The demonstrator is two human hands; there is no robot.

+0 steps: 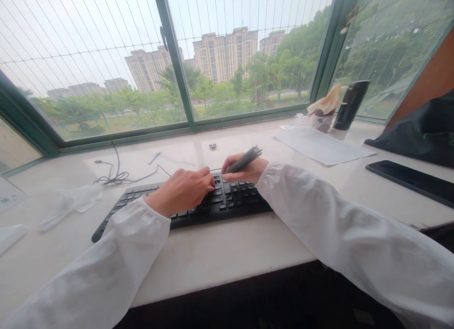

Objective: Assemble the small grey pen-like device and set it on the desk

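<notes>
A black keyboard (213, 208) lies at a slant on the white counter, many of its keys visible between and right of my hands. My left hand (182, 191) rests over its middle with the fingers curled together. Those fingertips touch the upper keys, and whatever they may pinch is hidden. My right hand (253, 170) is closed around a dark grey brush-like tool (244, 160), which tilts up to the right and has a ragged top end. Its lower end is close to the keys near my left fingertips. Small dark pieces like keycaps (213, 146) lie behind the keyboard.
A coiled cable (118, 177) and crumpled clear plastic (73, 203) are at left. To the right are a paper sheet (322, 143), a black tumbler (351, 105), a wrapper (325, 102), a phone (411, 180) and a dark bag (422, 125). The window (191, 125) borders the back.
</notes>
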